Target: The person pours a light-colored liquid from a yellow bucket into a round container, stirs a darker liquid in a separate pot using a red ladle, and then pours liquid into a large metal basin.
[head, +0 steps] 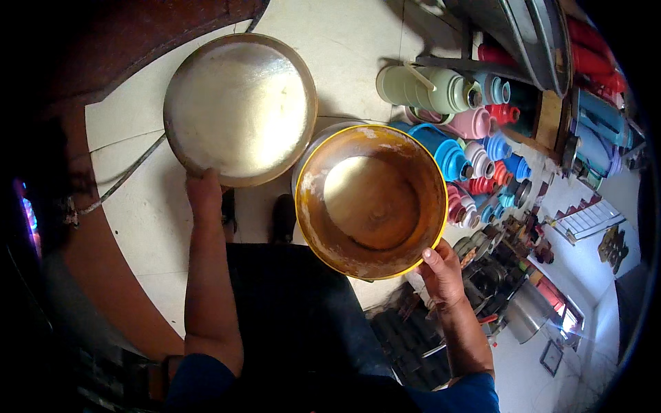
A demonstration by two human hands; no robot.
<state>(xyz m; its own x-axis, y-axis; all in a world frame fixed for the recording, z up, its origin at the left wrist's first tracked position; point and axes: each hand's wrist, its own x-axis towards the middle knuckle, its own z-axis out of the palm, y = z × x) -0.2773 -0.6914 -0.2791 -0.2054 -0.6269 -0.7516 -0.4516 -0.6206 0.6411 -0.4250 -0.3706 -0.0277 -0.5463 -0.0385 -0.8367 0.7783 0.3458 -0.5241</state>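
In my left hand [205, 196] is the near edge of a round, shiny metal lid or shallow pan [237, 111], its broad face turned up towards me. My right hand [441, 271] grips the yellow rim of a round bucket-like vessel [379, 237], thumb on top and fingers hidden behind the wall. Brown stains and pale worn patches cover the vessel's inside, and light falls on its bottom. The lid is left of the vessel, and their edges come close together. A greyish curved edge shows behind the vessel's far left side; what it belongs to is unclear.
Several vacuum flasks stand to the right, among them a pale green one [426, 88] and a blue one [441, 149]. A cable [124, 178] crosses the tiled floor [144, 227] at left. Far right are a dark metal rack [475, 64] and a large metal pot [526, 310].
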